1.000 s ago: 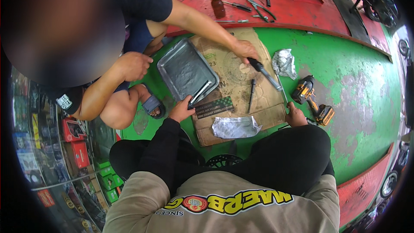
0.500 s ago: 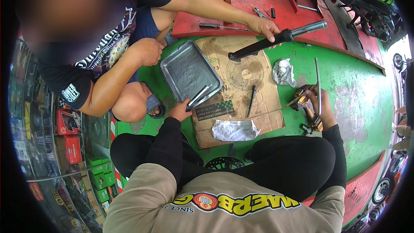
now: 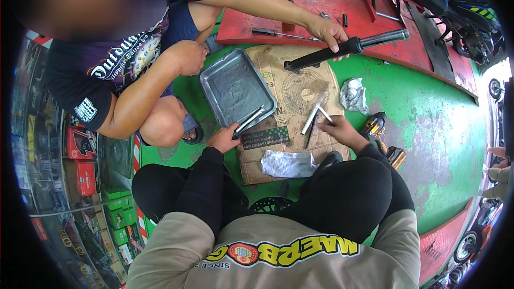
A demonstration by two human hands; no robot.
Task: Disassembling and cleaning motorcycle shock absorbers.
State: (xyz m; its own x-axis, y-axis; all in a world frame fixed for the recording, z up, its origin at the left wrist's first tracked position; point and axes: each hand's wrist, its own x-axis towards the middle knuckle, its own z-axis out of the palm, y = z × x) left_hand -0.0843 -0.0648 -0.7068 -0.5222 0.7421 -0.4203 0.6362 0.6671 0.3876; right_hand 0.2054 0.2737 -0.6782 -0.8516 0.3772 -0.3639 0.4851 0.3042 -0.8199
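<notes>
My left hand (image 3: 224, 137) is closed around the dark end of a short silver-and-black tube (image 3: 249, 121), whose silver end lies over the near rim of a black metal tray (image 3: 206, 88). Over the flattened cardboard (image 3: 254, 168), my right hand (image 3: 342, 130) grips a slim silver rod (image 3: 310, 118), its far end smeared by motion. A second, shorter silver piece (image 3: 324, 115) shows at the same fingers. Below them a dark slender tool (image 3: 310, 138) lies on the cardboard, partly hidden. A folded white rag (image 3: 288, 164) sits nearer me.
Across from me a crouching person's hand (image 3: 327, 33) holds a motorcycle fork leg (image 3: 326, 56) slanted over the cardboard. A yellow-black cordless power tool (image 3: 379, 132) and a crumpled rag (image 3: 353, 95) lie to the right. Behind stands a red platform (image 3: 246, 18) bearing tools.
My right hand has swung left from beside the power tool to above the cardboard, bringing the silver rod along. The left hand and the fork leg are almost where they were.
</notes>
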